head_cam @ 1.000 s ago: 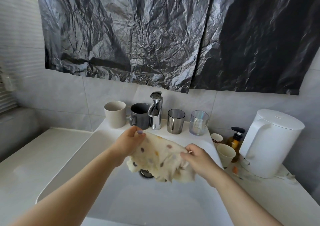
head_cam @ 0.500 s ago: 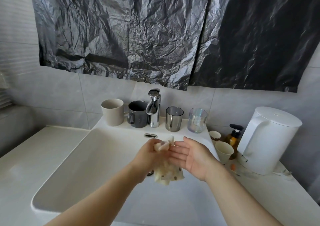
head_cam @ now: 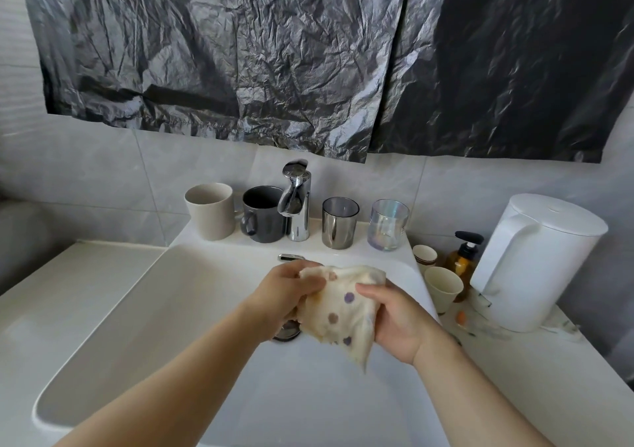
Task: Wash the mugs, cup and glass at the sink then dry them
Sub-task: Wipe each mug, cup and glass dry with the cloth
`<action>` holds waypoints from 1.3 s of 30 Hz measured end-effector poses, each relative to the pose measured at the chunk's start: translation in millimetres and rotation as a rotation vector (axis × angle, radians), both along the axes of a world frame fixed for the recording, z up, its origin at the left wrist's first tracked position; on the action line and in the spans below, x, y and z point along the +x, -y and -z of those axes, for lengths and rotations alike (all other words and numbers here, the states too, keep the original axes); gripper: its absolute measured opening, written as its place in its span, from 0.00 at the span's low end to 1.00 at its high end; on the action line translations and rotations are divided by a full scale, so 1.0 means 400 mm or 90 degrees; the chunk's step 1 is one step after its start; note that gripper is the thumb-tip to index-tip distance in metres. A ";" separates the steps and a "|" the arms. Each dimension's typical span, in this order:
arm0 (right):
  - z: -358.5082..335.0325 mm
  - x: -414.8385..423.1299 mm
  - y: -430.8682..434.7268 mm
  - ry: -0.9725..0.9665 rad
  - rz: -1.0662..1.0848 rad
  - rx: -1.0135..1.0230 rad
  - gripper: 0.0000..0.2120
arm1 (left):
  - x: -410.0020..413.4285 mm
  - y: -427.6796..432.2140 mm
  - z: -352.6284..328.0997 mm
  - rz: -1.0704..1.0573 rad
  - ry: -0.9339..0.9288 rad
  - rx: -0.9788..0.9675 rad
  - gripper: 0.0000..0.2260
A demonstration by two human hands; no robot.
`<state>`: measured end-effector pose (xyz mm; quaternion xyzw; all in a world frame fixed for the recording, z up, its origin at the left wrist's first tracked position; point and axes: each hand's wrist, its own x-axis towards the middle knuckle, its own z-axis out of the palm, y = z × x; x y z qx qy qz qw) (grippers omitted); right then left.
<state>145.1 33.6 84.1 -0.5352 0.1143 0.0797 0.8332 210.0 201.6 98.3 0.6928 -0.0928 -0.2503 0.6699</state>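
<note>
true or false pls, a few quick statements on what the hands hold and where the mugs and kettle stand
1. The left hand and the right hand both grip the spotted cloth over the sink. True.
2. The grey mug stands right of the tap. False: it stands left of the tap, beside the beige mug.
3. The clear glass is the rightmost of the four vessels flanking the tap. True.
4. The white kettle sits in the sink. False: it stands on the counter to the right.

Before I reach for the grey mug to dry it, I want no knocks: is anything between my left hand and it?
Nothing visible lies between the left hand and the grey mug. The faucet stands close on its right; the hand grips the cloth.
</note>
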 end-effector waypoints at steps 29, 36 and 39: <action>0.022 0.129 -0.298 -0.182 0.183 0.102 0.16 | 0.137 -0.330 0.087 -0.070 0.416 0.529 0.21; 0.015 0.244 -0.421 -0.207 0.227 0.114 0.17 | 0.304 -0.400 0.057 -0.228 0.248 0.303 0.09; 0.011 0.272 -0.443 -0.208 0.251 0.122 0.15 | 0.380 -0.395 0.052 -0.267 0.191 0.209 0.12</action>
